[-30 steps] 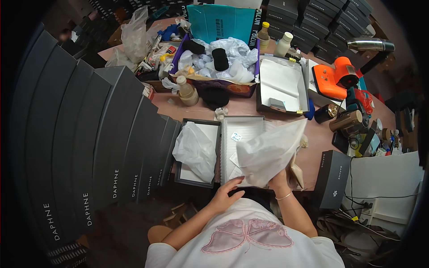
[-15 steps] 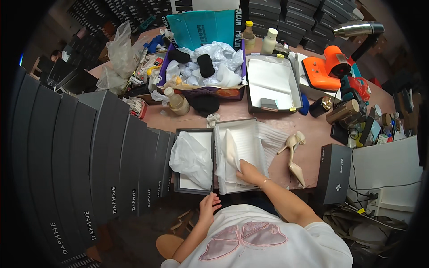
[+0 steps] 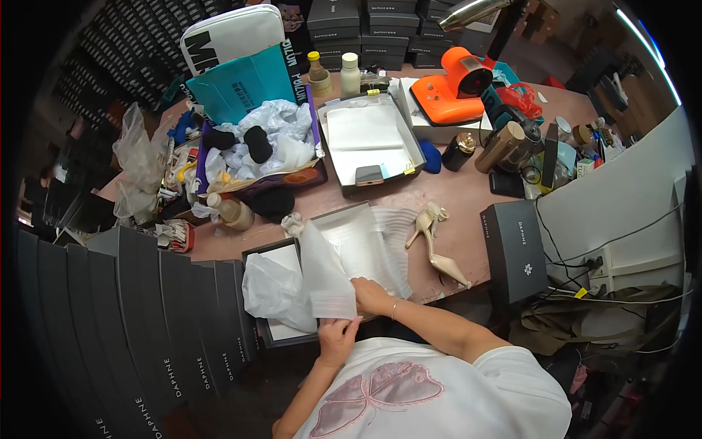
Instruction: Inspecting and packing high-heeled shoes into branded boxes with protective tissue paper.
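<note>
An open black shoe box [image 3: 259, 322] lies at the table's near edge, its two halves side by side. My left hand [image 3: 338, 338] and my right hand [image 3: 371, 296] both pinch a sheet of white tissue paper [image 3: 327, 274] that stands up between the halves. A crumpled plastic bag [image 3: 272, 291] fills the left half. Ribbed white paper [image 3: 380, 245] lines the right half. A beige high-heeled shoe [image 3: 435, 241] lies on the table just right of the box.
A row of black shoe boxes [image 3: 131, 322] stands at my left. Behind are a tray [image 3: 369, 139], a bin of wrapping [image 3: 256, 154], bottles [image 3: 333, 72], an orange device [image 3: 457, 88]. A closed black box [image 3: 515, 249] sits at right.
The tissue sheet has been folded from the right half toward the left. My left hand came up to the box's front edge and took hold of the sheet beside my right hand.
</note>
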The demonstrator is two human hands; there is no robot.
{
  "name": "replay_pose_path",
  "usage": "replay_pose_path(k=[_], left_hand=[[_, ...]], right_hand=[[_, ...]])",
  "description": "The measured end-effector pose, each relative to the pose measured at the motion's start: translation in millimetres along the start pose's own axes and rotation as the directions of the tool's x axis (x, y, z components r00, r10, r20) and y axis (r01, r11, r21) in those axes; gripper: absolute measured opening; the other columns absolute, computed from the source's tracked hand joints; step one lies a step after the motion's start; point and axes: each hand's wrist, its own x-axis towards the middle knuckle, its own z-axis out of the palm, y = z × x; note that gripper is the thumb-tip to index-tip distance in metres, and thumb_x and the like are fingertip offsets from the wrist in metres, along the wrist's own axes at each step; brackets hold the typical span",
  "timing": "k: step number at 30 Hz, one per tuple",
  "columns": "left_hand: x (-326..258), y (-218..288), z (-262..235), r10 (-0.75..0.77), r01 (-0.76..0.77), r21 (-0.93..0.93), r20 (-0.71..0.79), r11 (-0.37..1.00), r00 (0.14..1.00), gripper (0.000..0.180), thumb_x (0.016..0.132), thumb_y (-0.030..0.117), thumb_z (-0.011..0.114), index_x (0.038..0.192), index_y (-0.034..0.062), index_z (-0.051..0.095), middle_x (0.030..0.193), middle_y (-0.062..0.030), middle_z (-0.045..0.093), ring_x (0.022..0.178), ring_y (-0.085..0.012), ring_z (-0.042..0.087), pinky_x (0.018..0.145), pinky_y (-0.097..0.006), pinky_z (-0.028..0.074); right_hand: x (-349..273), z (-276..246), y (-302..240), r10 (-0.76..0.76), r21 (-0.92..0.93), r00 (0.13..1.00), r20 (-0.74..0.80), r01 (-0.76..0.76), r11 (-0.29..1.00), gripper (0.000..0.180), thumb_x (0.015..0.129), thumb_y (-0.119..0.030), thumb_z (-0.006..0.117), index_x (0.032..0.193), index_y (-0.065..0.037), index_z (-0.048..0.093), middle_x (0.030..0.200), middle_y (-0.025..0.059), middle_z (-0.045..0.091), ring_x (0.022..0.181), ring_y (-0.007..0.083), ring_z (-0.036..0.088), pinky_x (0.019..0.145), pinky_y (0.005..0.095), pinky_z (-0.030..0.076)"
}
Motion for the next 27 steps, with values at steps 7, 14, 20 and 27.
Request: replay_pose_path(k=[7,14,20,27], left_hand=[[4.8,-34.6,-0.1,-0.131,0.141,-0.155,0.075,0.978,0.989,0.014,0.079,0.013,0.066,0.088,0.0022,0.066,0.110,-0.0174,0.060,0.113,-0.0351,0.051,0.101,-0.048,0.034],[72.0,-80.9,82.9,-0.024,-0.247,0.458,0.509,0.854,0.861,0.026,0.081,0.030,0.062,0.086,0.0058,0.070,0.099,-0.0195,0.064,0.118,-0.0342,0.049,0.108,-0.056,0.022],[99.8,-48.1,37.4,-0.235,0.327,-0.206,0.373,0.922,0.898,0.032,0.083,0.026,0.067,0.102,0.0007,0.063,0.112,-0.0137,0.061,0.105,-0.0303,0.058,0.102,-0.042,0.038],[62.0,27.0,-8.6,-0.362,0.414,-0.784,0.259,0.463,0.896,0.040,0.086,0.015,0.068,0.119,-0.0005,0.051,0.108,-0.0091,0.060,0.097,-0.0135,0.058,0.081,-0.028,0.048]], right_hand=[[-42.8,-73.3,-6.2,-0.020,0.194,0.980,-0.198,0.059,0.979,0.051,0.078,-0.019,0.070,0.123,-0.002,0.053,0.122,0.0202,0.054,0.113,0.0375,0.051,0.095,0.0404,0.043],[-133.3,-102.6,102.7,0.399,-0.045,0.808,-0.434,-0.462,0.886,0.044,0.072,-0.015,0.073,0.109,-0.001,0.056,0.102,0.0203,0.058,0.095,0.0366,0.056,0.082,0.0444,0.045],[-132.6,-165.2,19.2,0.246,0.373,0.860,-0.448,-0.070,0.925,0.038,0.074,-0.006,0.071,0.108,0.000,0.055,0.103,0.0142,0.055,0.095,0.0267,0.055,0.083,0.0335,0.045],[-81.8,-155.2,-84.1,0.049,0.607,0.994,-0.100,0.022,0.795,0.049,0.080,-0.014,0.073,0.123,-0.003,0.051,0.126,0.0088,0.048,0.118,0.0223,0.048,0.095,0.0351,0.047]])
